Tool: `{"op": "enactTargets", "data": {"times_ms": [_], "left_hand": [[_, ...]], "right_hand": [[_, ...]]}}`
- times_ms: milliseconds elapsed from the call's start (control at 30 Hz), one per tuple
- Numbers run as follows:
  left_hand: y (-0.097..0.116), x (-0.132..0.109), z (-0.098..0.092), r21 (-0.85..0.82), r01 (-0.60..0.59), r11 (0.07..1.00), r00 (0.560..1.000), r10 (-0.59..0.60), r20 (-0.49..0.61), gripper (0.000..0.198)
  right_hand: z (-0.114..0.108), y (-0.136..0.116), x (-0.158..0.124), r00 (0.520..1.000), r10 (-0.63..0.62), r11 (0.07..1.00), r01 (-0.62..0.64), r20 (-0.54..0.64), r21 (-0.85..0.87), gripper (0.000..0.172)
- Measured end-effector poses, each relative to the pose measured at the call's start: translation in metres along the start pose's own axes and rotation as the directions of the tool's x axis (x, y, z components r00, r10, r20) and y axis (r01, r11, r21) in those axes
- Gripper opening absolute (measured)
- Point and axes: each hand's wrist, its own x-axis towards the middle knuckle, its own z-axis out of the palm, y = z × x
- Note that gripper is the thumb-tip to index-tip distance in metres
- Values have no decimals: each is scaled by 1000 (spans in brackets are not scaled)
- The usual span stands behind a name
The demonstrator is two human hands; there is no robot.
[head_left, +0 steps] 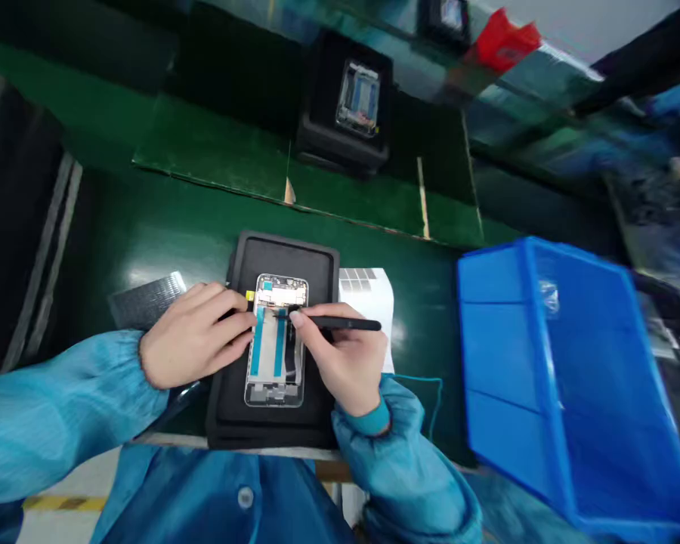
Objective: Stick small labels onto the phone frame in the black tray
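Head view, from the left: near the edge, a dark block (11, 196) on the green desk (425, 287), then a silvery textured sheet (147, 298) partly behind the left hand (198, 332). Fingers gently bent, close together, tips at the left edge of an opened phone (270, 344); thumb out of sight, so impossible to say whether pinching anything. Phone lying lengthwise on a black tray (317, 261), with two blue strips (257, 344) inside and a yellow tab (250, 295) at its upper left. Over the phone's interior, the thin tip of a black tool (354, 324), gripped pen-fashion between closed thumb and fingers of the right hand (345, 366). Farther back, another phone (358, 98) on stacked black trays (320, 98). Beside the front tray, a white paper (378, 298) with grey squares; next, a teal cord (440, 397); far right, a large blue bin (499, 340).
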Motion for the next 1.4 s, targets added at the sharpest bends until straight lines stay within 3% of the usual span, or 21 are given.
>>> {"op": "enactTargets", "data": {"times_ms": [1400], "left_hand": [[-1, 1, 0, -5, 26, 1000, 1000, -26, 13, 14]], "right_hand": [[-5, 4, -2, 999, -29, 998, 31, 33, -60, 6]]}}
